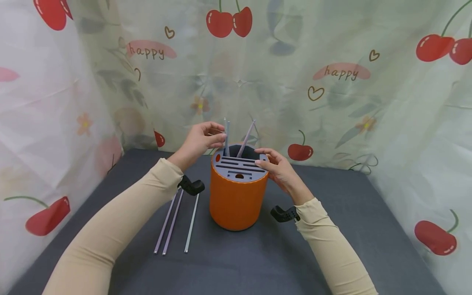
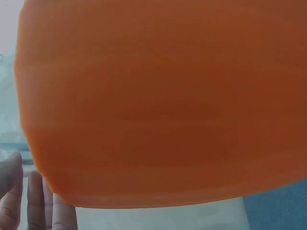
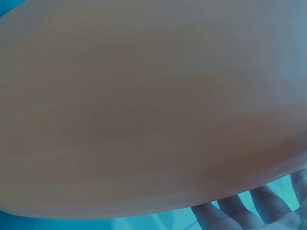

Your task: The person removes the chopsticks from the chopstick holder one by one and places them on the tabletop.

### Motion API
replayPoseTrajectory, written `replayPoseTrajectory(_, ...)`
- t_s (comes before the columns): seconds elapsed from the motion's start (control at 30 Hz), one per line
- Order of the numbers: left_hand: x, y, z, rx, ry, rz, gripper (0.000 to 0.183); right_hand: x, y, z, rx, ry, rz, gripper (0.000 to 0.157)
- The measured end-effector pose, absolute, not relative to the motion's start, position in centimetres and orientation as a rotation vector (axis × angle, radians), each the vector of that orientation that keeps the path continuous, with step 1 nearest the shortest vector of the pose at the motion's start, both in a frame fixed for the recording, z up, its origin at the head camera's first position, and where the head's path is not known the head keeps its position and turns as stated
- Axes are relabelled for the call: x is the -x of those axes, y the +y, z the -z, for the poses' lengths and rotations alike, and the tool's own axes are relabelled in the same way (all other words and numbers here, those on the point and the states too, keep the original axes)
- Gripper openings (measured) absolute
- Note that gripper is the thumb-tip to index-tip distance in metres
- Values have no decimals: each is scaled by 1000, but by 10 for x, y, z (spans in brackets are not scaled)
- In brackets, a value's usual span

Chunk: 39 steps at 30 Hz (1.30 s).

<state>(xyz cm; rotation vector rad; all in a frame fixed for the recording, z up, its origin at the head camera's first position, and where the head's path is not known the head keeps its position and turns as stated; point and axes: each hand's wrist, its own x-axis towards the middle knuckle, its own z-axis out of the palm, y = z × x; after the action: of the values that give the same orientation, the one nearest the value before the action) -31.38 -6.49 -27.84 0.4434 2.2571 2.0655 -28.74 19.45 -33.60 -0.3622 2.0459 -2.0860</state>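
Note:
An orange round utensil holder (image 1: 236, 200) with a grey slotted top (image 1: 241, 167) stands upright on the table. Two thin silvery sticks (image 1: 228, 141) and a pale purple stick (image 1: 246, 139) rise from its large rear opening. My left hand (image 1: 203, 139) is at the silvery sticks, its thumb and index finger pinching one above the rim. In the left wrist view the holder's wall hides much of the hand's surroundings. My right hand (image 1: 280, 170) holds the holder's right rim, thumb over the top and fingers (image 3: 235, 211) along the far side.
Left of the holder, two purple sticks (image 1: 173, 223) and one silvery stick (image 1: 191, 223) lie on the dark grey table (image 1: 236, 266). A pale curtain (image 1: 258, 82) printed with cherries encloses the back and sides.

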Motion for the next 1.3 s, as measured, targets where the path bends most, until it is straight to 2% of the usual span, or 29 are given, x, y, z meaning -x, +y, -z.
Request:
replayPoseTrajectory(0.43, 315, -65, 267, -488, 2262, -2131, 18, 288, 191, 336, 350, 2057, 2071, 34)
replayPoseTrajectory(0.77, 300, -96, 201, -808, 1980, -2719, 7, 287, 193, 335, 355, 2046, 2083, 34)
replayPoseTrajectory(0.97, 292, -135, 168, -685, 1636, -3120, 15, 287, 193, 335, 341, 2049, 2082, 33)
replayPoseTrajectory(1.13, 294, -163, 182, -402, 1610, -3103, 23, 287, 193, 336, 341, 2050, 2081, 33)
replayPoseTrajectory(1.3, 306, -171, 238, -206, 1933, -2782, 31, 287, 193, 336, 361, 2057, 2081, 34)
